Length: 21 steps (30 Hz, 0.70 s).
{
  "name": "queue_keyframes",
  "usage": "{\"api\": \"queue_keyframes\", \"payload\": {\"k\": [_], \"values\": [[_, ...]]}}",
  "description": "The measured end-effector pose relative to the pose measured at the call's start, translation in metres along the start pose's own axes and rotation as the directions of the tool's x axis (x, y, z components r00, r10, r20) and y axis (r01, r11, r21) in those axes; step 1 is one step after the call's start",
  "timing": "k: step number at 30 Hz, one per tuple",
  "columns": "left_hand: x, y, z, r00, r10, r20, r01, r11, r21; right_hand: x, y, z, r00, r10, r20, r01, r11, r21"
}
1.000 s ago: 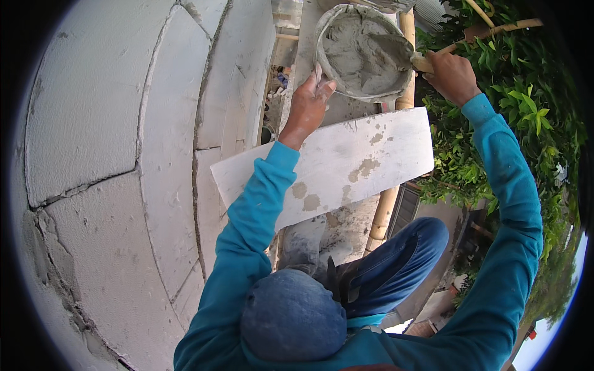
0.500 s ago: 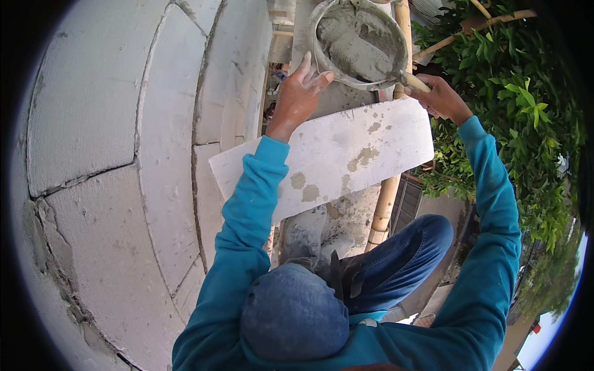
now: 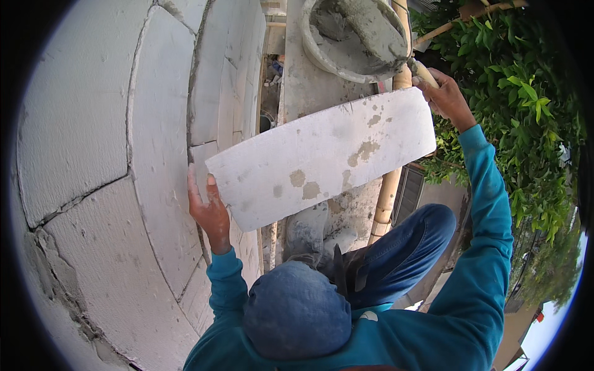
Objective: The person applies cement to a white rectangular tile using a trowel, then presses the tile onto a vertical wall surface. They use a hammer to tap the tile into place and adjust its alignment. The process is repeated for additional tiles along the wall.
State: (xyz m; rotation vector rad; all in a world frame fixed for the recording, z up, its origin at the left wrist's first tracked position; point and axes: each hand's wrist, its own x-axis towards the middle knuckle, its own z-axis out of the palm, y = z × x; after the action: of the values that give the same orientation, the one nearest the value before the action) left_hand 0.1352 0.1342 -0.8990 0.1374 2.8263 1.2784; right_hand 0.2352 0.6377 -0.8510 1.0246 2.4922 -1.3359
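Observation:
My right hand [image 3: 447, 99] is closed round the pale handle of a trowel [image 3: 378, 34]. The blade, coated in grey mortar, lies over a round bucket [image 3: 315, 59] of wet mortar. Below the bucket, a long white block [image 3: 266, 167] with damp grey spots lies slantwise in front of me. At its left end is my left hand [image 3: 211, 213], open, fingers apart and pointing away from me. It is close beside the block's edge and the wall; whether it touches either I cannot tell.
A wall of large pale blocks [image 3: 164, 142] with mortar joints rises along the left. Bamboo poles [image 3: 388, 201] run along the right side of the platform [image 3: 297, 93]. Leafy branches [image 3: 513, 123] crowd in beyond. My bent knee [image 3: 427, 235] is below the block's right end.
My left hand has left the bucket's rim and moved down and left to the block's left end. The trowel blade now shows with mortar on it, raised higher over the bucket.

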Motion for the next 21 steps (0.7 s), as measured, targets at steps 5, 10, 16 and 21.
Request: {"api": "queue_keyframes", "payload": {"k": [5,10,16,21], "values": [[0.001,0.047,0.038,0.955,0.291,0.052,-0.28,0.947,-0.157,0.0,-0.012,0.015,0.99,-0.065,-0.129,0.016,0.936,-0.353],[0.047,0.124,0.12,0.925,0.342,0.167,-0.21,0.825,-0.525,0.002,-0.042,-0.012,0.883,-0.404,-0.238,0.003,0.512,-0.859],[0.083,0.149,0.185,0.88,0.21,0.427,0.054,0.848,-0.527,0.042,-0.05,-0.01,0.808,-0.586,-0.055,0.133,0.273,-0.953],[0.089,0.131,0.194,0.877,0.295,0.38,-0.02,0.811,-0.584,0.042,-0.036,0.024,0.936,-0.349,-0.044,0.173,0.566,-0.806]]}}
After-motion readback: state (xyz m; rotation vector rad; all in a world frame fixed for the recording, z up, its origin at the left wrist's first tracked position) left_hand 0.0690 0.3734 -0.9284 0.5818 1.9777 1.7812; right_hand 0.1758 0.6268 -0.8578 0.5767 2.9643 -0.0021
